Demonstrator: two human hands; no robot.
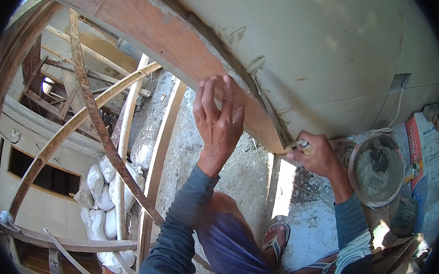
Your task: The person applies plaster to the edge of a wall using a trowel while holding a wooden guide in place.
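Observation:
A long reddish-brown wooden board [155, 30] runs along the tiled wall [337, 53], with grey mortar [256, 91] in the seam between them. My left hand [215, 121] lies against the board's face, fingers stretched out and holding nothing. At the board's near right end, my right hand [321, 153] is closed around a small tool with a pale handle [301, 143]. Its working end is mostly hidden, so I cannot tell its exact kind. Smears of mortar mark the wall beside the seam.
A round bucket of wet grey mortar [378, 171] stands right of my right hand, beside a printed paper sack [428, 141]. Curved poles [99, 116] and an upright timber [162, 148] cross the left side. White filled sacks [104, 195] are piled lower down.

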